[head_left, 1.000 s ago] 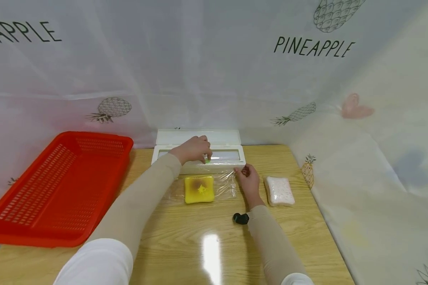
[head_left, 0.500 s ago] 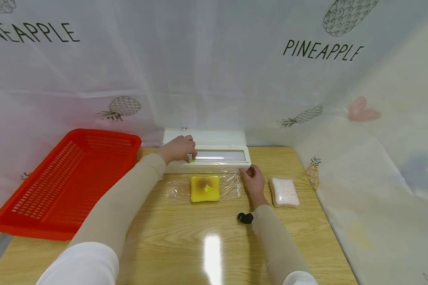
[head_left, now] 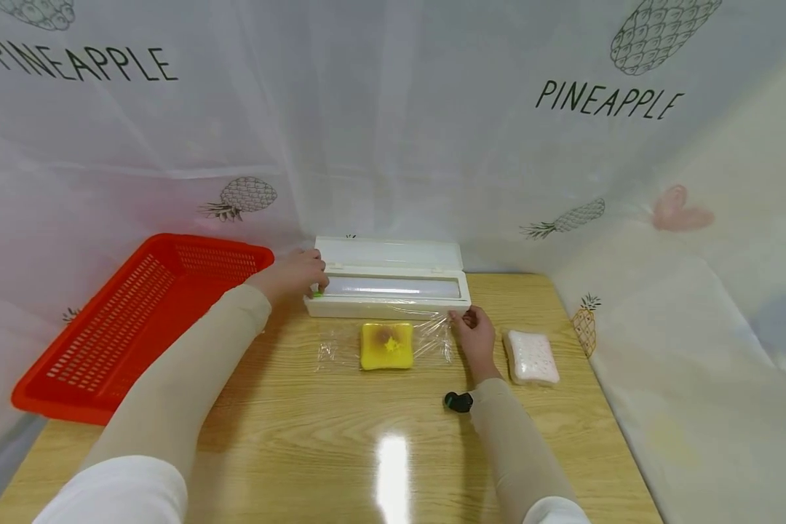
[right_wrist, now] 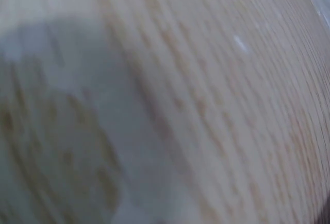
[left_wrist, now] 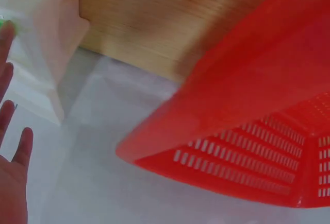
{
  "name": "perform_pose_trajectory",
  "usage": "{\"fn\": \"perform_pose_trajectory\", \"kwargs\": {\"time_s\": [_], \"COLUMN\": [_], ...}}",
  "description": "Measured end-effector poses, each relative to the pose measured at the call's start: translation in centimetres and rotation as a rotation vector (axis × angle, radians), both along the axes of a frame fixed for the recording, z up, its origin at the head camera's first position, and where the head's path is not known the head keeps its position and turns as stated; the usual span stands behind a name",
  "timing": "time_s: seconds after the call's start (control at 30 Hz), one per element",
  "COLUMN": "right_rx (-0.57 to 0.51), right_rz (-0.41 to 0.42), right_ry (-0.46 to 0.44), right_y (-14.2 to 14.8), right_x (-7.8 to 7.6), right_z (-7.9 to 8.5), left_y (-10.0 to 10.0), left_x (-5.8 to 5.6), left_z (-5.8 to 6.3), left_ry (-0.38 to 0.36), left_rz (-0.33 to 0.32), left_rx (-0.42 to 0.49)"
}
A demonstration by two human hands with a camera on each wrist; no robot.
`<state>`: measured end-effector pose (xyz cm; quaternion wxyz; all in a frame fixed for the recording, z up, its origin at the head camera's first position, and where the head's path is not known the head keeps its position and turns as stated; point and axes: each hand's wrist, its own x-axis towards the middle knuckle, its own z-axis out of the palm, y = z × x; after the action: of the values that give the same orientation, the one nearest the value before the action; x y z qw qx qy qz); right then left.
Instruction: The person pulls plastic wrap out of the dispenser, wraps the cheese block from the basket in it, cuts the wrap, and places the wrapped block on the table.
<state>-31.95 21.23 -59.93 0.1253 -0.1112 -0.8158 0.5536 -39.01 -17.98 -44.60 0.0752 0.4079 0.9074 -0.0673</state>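
A white cling film dispenser [head_left: 386, 309] stands at the back of the table with its lid [head_left: 393, 253] tipped back and a roll inside. My left hand [head_left: 296, 275] is at its left end, fingers at the small green slide cutter [head_left: 317, 294] on the front rim; the left wrist view shows a fingertip on the green. Clear cling film [head_left: 432, 338] spreads in front of the box, under a yellow toast-shaped block [head_left: 386, 346]. At the front right corner, my right hand [head_left: 474, 338] pinches the film's edge with curled fingers. The right wrist view shows mostly blurred wood grain.
A red perforated basket [head_left: 170, 291] sits at the left, close to my left forearm. Right of my right hand lies a pale wrapped block [head_left: 532, 357]. A small black object [head_left: 457, 402] shows beside my right wrist. A pineapple-print sheet [head_left: 393, 145] hangs behind the table.
My left hand has slid leftward along the dispenser's front rim with the green slide cutter, from past the middle to the left end. My right hand has stayed at the right corner.
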Motion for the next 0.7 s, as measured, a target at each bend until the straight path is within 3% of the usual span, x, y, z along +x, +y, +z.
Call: {"fn": "perform_pose_trajectory", "kwargs": {"time_s": [0.2, 0.43, 0.57, 0.7], "right_rx": [0.027, 0.025, 0.019, -0.004], "right_rz": [-0.001, 0.003, 0.019, 0.036], "right_ry": [0.0, 0.015, 0.008, -0.002], "right_y": [-0.1, 0.1, 0.1, 0.1], "right_x": [0.0, 0.2, 0.2, 0.5], "right_z": [0.0, 0.1, 0.2, 0.6], "left_y": [-0.8, 0.1, 1.2, 2.4], "left_x": [0.7, 2.3, 3.5, 4.7], "left_z": [0.0, 0.0, -0.6, -1.7], "left_ry": [0.033, 0.038, 0.095, 0.112], "left_rz": [0.058, 0.163, 0.113, 0.058], "left_rx": [0.014, 0.101, 0.132, 0.249]}}
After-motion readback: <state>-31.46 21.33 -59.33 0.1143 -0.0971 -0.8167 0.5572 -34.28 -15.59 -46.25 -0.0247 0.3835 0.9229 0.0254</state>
